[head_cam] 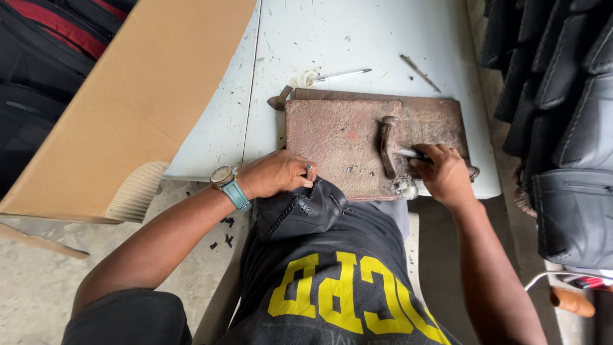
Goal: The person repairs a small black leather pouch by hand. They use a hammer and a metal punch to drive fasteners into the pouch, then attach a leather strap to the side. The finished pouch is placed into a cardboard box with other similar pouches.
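Seen from above, a rusty metal slab [345, 137] is laid flat on a pale, scuffed table [357, 38], near its front edge. A black leather piece [300, 207] with a stitched edge is pressed against the slab's near side by the left hand [278, 172], whose fingers [306, 174] are curled down onto the leather; a wristwatch with a teal strap [228, 183] is worn on that wrist. A thin, light-coloured tool [412, 153] is gripped by the closed fingers of the right hand [444, 172] and held on the slab, just beside an upright rusty hammer-like piece [387, 144] resting there.

Farther back on the table, a pen [341, 75] with a wad of white material at one end is seen, along with a thin dark rod [420, 73]; the tabletop is marked with specks and scratches. A large sheet of cardboard [140, 96] is leaned over the table's left side. Stacks of black leather goods [562, 102] are lined up on the right. Below, a bare concrete floor [38, 287] is strewn with small dark scraps.
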`<state>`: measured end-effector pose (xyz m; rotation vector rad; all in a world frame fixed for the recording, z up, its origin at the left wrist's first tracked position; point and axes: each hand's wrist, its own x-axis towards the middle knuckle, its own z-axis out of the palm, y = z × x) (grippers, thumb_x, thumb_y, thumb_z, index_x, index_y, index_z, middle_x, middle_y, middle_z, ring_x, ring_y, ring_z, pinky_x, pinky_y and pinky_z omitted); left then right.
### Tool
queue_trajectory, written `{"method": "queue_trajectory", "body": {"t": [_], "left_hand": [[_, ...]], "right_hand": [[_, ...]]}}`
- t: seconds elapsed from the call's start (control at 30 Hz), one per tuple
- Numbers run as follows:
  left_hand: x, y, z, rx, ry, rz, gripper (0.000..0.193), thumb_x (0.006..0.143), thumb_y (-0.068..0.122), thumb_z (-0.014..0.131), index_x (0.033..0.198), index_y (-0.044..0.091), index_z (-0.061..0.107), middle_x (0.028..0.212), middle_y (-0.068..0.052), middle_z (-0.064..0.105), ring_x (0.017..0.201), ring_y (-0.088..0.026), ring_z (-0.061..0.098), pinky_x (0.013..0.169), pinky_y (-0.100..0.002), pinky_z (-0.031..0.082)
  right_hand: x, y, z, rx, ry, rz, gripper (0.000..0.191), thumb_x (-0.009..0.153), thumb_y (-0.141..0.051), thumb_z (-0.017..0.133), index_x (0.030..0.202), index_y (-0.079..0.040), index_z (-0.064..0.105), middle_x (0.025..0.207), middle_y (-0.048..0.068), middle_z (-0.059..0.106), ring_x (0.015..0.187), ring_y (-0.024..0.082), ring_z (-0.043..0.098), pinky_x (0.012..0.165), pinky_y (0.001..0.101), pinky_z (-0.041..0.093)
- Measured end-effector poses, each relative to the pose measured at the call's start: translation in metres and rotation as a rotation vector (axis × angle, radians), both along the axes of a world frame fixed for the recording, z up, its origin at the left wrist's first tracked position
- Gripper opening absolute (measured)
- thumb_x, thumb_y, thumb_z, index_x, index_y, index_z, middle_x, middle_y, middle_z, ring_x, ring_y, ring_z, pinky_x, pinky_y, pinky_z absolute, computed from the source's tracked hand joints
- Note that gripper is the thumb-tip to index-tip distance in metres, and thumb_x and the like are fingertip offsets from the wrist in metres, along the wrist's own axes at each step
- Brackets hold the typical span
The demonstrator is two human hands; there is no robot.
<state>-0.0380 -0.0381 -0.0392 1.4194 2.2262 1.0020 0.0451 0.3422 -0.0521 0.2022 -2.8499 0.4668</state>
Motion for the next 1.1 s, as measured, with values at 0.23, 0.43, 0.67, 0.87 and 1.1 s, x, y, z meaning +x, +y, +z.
{"method": "queue_trajectory", "body": {"t": [0.23,0.43,0.67,0.87,1.1], "left_hand": [[0.004,0.001,0.008,-0.063,0.034,0.049,0.018,0.091,0.026,0.069,0.095,0.01,0.063,0.085,-0.009,0.073,0.08,-0.031,0.07,0.076,-0.042,0.053],[0.001,0.001,0.004,-0.073,0.035,0.011,0.02,0.092,0.027,0.069,0.093,0.008,0.062,0.084,-0.009,0.072,0.08,-0.031,0.069,0.075,-0.042,0.053],[0.004,0.003,-0.004,-0.405,0.002,0.148,0.02,0.093,0.032,0.067,0.105,0.016,0.065,0.076,-0.012,0.067,0.072,-0.029,0.068,0.071,-0.036,0.057],[0.006,0.004,0.007,0.035,0.135,-0.02,0.019,0.094,0.024,0.066,0.097,0.006,0.066,0.09,-0.012,0.069,0.085,-0.03,0.069,0.079,-0.04,0.054],[0.007,0.003,0.038,-0.138,-0.087,0.075,0.025,0.095,0.023,0.062,0.109,0.005,0.07,0.106,-0.011,0.075,0.097,-0.029,0.072,0.088,-0.039,0.054]], "right_hand": [[0.003,-0.016,0.039,-0.338,-0.204,-0.232,0.039,0.094,-0.035,0.077,0.11,-0.003,0.062,0.079,0.012,0.063,0.07,0.027,0.06,0.062,0.0402,0.049],[0.025,-0.02,0.147,-0.804,0.549,0.033,0.031,0.111,-0.031,0.057,0.096,-0.004,0.054,0.077,0.003,0.05,0.06,0.014,0.046,0.059,0.0302,0.039],[0.019,-0.1,0.103,0.416,-0.015,0.343,0.03,0.097,-0.012,0.055,0.127,-0.014,0.056,0.067,0.012,0.065,0.05,0.032,0.064,0.046,0.0472,0.051],[0.019,-0.048,0.077,0.119,0.072,-0.067,0.025,0.099,-0.03,0.067,0.114,-0.012,0.06,0.087,0.011,0.069,0.072,0.036,0.067,0.06,0.0478,0.052],[0.012,-0.027,0.023,0.231,0.098,-0.145,0.043,0.092,-0.027,0.068,0.136,-0.03,0.066,0.097,0.004,0.067,0.091,0.027,0.069,0.076,0.04,0.056]]}}
